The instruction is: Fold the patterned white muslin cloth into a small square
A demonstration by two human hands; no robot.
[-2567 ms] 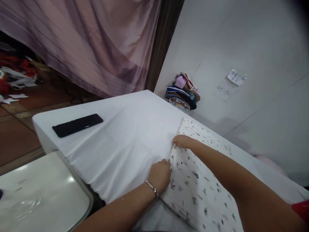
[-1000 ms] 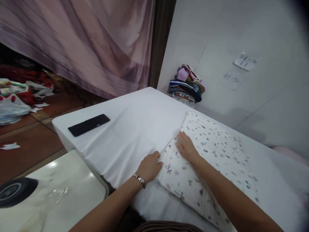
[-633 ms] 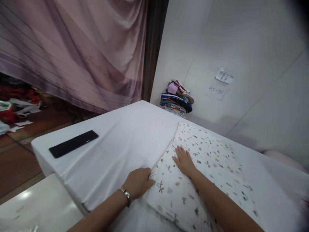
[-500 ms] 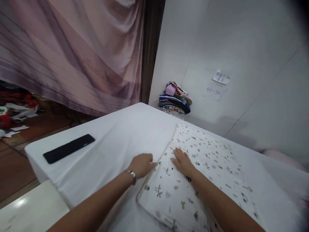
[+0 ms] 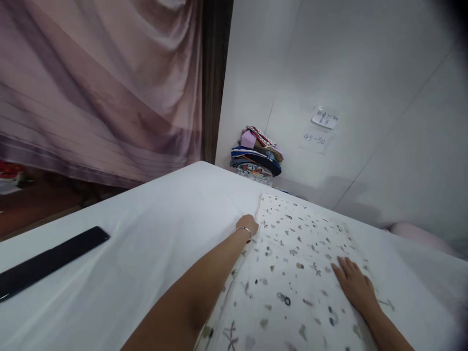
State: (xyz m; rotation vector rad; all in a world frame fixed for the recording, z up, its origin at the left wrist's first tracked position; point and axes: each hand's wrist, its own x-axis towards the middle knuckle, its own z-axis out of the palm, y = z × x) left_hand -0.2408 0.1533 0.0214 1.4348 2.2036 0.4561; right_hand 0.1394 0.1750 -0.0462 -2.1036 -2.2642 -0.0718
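Observation:
A white cloth point(image 5: 285, 253) printed with small plant-like motifs lies folded in layers, its left edge running away from me. At that edge, towards the far end, my left hand point(image 5: 247, 225) is curled closed on the cloth, with its fingertips hidden. My right hand point(image 5: 354, 285) rests palm down near the cloth's right side, fingers stretched out and holding nothing. A bracelet circles my left wrist.
The cloth lies on a white-covered table point(image 5: 164, 234). A long black flat object point(image 5: 51, 261) is at the left. Against the wall stands a stack of folded fabrics point(image 5: 256, 153), below handwritten paper notes point(image 5: 314, 139). A pink curtain point(image 5: 102, 87) hangs behind.
My left hand has moved forward along the cloth's left edge. My right hand has slid right across the cloth, from near its left side. The view has shifted, and the black object sits further left.

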